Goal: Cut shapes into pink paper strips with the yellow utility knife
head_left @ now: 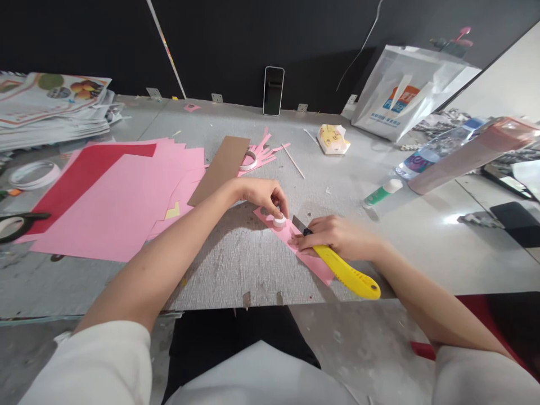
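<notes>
A narrow pink paper strip (318, 267) lies slantwise on the grey table in front of me. Bent over its far end, my left hand (265, 196) pinches a small white round piece (279, 221), cap-like in shape, that rests on the strip. My right hand (333, 236) is closed on a yellow utility knife (348, 274), its fingertips touching the strip. The knife's blade (299, 223) is out and points toward the white piece, a little to its right. What lies under the right palm is hidden.
Left lie pink sheets (101, 208), red paper (139, 150), black-handled scissors (21, 225) and a tape roll (34, 175). Brown cardboard (221, 169) is beyond my left forearm. A glue stick (382, 192), bottle (439, 149) and plastic bag (409, 93) stand right; a phone (274, 91) leans at the back.
</notes>
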Motion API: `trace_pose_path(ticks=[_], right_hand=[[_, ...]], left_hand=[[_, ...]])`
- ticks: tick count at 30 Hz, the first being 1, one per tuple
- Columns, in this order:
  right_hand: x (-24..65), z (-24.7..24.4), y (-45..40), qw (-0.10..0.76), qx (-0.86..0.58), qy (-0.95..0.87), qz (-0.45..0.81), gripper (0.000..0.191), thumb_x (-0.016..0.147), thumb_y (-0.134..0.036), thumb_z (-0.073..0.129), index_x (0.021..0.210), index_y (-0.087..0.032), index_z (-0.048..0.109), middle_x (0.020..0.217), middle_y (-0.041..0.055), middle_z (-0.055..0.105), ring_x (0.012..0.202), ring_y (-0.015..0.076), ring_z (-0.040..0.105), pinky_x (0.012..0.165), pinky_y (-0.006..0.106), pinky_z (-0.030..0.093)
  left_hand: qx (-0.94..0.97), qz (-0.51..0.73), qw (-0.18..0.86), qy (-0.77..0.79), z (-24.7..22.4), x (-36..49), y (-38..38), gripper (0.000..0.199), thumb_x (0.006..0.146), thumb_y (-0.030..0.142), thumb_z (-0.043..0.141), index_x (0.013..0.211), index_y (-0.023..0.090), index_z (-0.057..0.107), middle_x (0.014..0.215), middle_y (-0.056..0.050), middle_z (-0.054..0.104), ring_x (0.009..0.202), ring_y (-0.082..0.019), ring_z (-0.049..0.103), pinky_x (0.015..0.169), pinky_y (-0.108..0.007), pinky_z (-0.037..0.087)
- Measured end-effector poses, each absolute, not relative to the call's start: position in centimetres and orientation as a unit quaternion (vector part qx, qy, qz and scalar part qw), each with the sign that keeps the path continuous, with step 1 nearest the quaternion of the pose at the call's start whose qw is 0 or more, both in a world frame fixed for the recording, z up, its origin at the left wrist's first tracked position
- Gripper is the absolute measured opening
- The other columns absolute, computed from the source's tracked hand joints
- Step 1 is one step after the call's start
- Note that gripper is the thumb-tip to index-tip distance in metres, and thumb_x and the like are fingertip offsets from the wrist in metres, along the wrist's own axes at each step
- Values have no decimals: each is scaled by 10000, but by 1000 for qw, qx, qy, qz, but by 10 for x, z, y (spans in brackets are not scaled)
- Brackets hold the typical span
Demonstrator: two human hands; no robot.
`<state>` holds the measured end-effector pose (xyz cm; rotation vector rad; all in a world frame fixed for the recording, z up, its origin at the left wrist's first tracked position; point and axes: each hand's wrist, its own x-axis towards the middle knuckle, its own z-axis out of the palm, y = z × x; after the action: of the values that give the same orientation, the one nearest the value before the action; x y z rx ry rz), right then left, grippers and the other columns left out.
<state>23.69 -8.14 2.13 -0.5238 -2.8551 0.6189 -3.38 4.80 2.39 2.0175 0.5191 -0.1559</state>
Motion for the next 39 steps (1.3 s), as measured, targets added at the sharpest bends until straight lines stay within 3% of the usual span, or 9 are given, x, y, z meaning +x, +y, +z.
trace_pose_path(ticks=[7,13,16,21,24,29,33,39], right_hand=[[220,22,-93,90,-160,-956,227,219,1105,-264,556,1223,-236,738,898,40,771,763,182,607,714,312,386],[204,15,-103,91,-131,-968,195,297,1102,-255,528,1355,-199,675,858,47,751,760,200,607,769,337,457],[202,11,-105,138,-115,-971,158,315,1106,-267,507,1367,-192,666,749,19,695,677,192,592,757,349,478],[210,2,-104,265,-135,-948,110,426,1089,-465,517,1393,-212,677,732,19,671,607,185,591,624,352,475],[215,-8,-103,311,-196,-926,88,366,1085,-371,503,1374,-255,696,753,19,691,590,169,606,570,331,478],[208,-21,-101,301,-180,-924,152,305,1109,-266,511,1389,-234,628,603,-60,636,519,126,589,550,277,476],[198,-20,-98,286,-161,-943,59,158,1092,-238,561,1200,-202,670,785,1,697,606,129,594,561,299,404],[193,-17,-95,192,-113,-975,10,186,1102,-321,555,1086,-191,687,785,0,610,611,152,478,599,329,338]], left_hand=[[851,-71,484,190,23,-34,50,283,816,457,808,1041,303,880,996,-47,771,816,-174,553,721,-289,380],[872,-74,457,161,26,-31,48,236,818,416,788,1020,339,883,1024,-33,716,857,-175,551,766,-281,385],[878,-78,446,154,28,-30,48,249,811,431,788,1020,335,884,1009,-38,697,868,-183,552,776,-279,395],[875,-78,452,158,30,-30,48,274,798,492,804,1005,332,883,1002,-46,688,869,-188,555,757,-273,404],[871,-78,462,148,31,-31,47,272,805,500,805,1009,336,880,998,-45,702,847,-186,550,753,-278,405],[867,-82,472,141,29,-32,48,315,820,491,794,1079,325,864,963,-42,723,787,-180,544,727,-284,396],[865,-78,477,135,27,-32,49,278,842,461,773,1061,307,852,968,-36,735,830,-184,568,755,-282,403],[854,-70,496,140,29,-30,44,169,806,369,787,929,280,862,911,-44,754,799,-182,578,756,-298,418]])
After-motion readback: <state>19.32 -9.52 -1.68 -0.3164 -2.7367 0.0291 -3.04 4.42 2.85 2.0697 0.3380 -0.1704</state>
